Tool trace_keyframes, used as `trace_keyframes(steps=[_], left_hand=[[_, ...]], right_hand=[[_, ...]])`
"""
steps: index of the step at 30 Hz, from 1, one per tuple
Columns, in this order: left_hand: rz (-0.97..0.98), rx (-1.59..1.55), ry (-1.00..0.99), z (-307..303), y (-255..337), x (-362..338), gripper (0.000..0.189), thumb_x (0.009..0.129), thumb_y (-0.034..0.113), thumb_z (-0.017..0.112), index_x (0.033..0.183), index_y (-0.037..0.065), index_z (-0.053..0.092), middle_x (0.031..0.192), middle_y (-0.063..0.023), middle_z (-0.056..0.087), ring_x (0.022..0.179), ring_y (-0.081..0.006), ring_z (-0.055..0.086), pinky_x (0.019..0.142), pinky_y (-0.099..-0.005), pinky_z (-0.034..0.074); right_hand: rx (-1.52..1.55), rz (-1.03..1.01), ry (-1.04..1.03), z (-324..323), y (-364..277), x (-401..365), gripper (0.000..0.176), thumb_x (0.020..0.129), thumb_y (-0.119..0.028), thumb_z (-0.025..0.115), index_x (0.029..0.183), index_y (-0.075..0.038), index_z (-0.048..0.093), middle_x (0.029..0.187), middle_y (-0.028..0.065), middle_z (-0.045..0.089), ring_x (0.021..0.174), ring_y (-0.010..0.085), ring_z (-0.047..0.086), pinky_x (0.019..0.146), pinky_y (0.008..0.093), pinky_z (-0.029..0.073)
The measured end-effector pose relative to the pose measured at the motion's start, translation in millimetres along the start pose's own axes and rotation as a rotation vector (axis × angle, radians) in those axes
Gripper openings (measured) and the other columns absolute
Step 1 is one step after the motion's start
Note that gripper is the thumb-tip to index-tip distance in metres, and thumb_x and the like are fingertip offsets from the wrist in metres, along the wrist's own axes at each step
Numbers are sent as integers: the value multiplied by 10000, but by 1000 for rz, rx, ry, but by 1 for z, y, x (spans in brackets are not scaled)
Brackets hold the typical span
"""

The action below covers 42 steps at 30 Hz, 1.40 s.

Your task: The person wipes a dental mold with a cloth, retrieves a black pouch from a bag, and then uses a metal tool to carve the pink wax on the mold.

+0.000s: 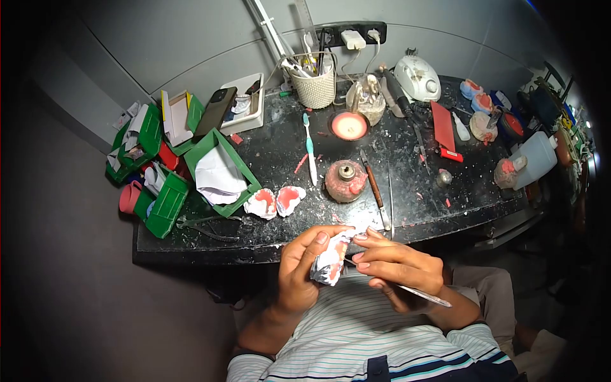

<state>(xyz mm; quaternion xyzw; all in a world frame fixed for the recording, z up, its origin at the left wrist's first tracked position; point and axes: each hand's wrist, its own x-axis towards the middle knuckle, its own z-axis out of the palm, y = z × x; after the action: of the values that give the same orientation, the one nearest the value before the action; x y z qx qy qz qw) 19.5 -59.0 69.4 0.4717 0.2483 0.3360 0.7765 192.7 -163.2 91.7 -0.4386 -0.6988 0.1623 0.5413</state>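
Note:
My left hand (298,267) is closed around a white plaster dental model (328,262) with pink wax and a row of teeth on it, held just in front of the bench edge. In my right hand (407,270) is a thin metal dental carver (429,297), gripped like a pen. Its tip end meets the model, though my fingers partly hide the contact. Beyond my hands stand a wax-smeared spirit lamp (345,186) and a wooden-handled wax knife (374,186). Two small plaster pieces with pink wax, a left one (259,205) and a right one (291,200), lie farther left.
Green boxes (219,173) crowd the bench's left side, near a phone (216,109). A toothbrush (310,149) lies mid-bench beside a dish of pink wax (349,126). Behind are a woven cup of tools (314,89) and a white device (417,77). Pink wax sheets (442,127) lie right.

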Motion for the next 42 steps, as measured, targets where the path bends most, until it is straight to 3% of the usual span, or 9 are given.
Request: trace_keyframes(steps=[6, 8, 12, 15, 17, 33, 37, 42], left_hand=[[22, 17, -17, -4, -1, -1, 431, 1056, 271, 457, 1184, -107, 619, 958, -129, 708, 720, -87, 639, 613, -203, 504], [29, 24, -13, -3, -1, -2, 429, 1056, 271, 457, 1185, -106, 619, 975, -134, 709, 745, -93, 648, 637, -206, 512], [18, 14, -33, -5, 1, -4, 423, 1057, 267, 457, 1186, -102, 618, 1017, -147, 709, 825, -118, 675, 707, -223, 539], [35, 11, -32, -7, 0, -5, 416, 1060, 262, 455, 1187, -100, 617, 1029, -151, 707, 856, -130, 681, 747, -234, 547], [42, 16, -29, -7, 0, -5, 413, 1061, 257, 455, 1187, -101, 616, 1036, -154, 706, 870, -136, 684, 761, -240, 549], [39, 4, -26, -10, -2, -5, 397, 1060, 235, 457, 1186, -108, 611, 1065, -174, 703, 952, -174, 689, 873, -289, 552], [38, 20, -22, -8, -2, -6, 398, 1060, 238, 460, 1190, -107, 609, 1060, -173, 704, 954, -172, 688, 874, -290, 551], [20, -5, -31, -9, 0, -6, 399, 1059, 250, 469, 1191, -99, 611, 1030, -160, 709, 840, -134, 685, 718, -245, 563]], right_hand=[[-34, 17, -12, 4, -2, -1, 245, 823, 61, 745, 1066, 44, 716, 1045, 175, 723, 1177, 370, 667, 1064, 533, 488], [-42, 9, -19, 5, -1, -1, 190, 901, 5, 695, 1089, 16, 723, 1066, 184, 737, 1186, 387, 657, 1077, 558, 464], [-54, 15, -34, 5, -3, 0, 189, 901, 3, 698, 1088, 16, 724, 1065, 178, 740, 1187, 383, 658, 1080, 552, 464], [-48, 21, -41, 6, -4, 1, 194, 899, 2, 700, 1092, 16, 724, 1059, 174, 741, 1190, 379, 657, 1086, 553, 457], [-20, 23, -55, 5, -6, 2, 255, 814, 80, 742, 1065, 39, 719, 1044, 169, 729, 1174, 372, 669, 1079, 527, 472], [-19, 32, -58, 5, -5, 4, 246, 829, 66, 740, 1071, 29, 727, 1053, 165, 733, 1196, 363, 657, 1098, 548, 445], [-6, 39, -53, 5, -4, 3, 240, 831, 65, 739, 1067, 26, 728, 1055, 162, 734, 1200, 362, 655, 1101, 552, 439], [0, 44, -68, 3, -4, 4, 239, 829, 67, 740, 1064, 25, 727, 1049, 160, 735, 1201, 363, 655, 1106, 554, 431]])
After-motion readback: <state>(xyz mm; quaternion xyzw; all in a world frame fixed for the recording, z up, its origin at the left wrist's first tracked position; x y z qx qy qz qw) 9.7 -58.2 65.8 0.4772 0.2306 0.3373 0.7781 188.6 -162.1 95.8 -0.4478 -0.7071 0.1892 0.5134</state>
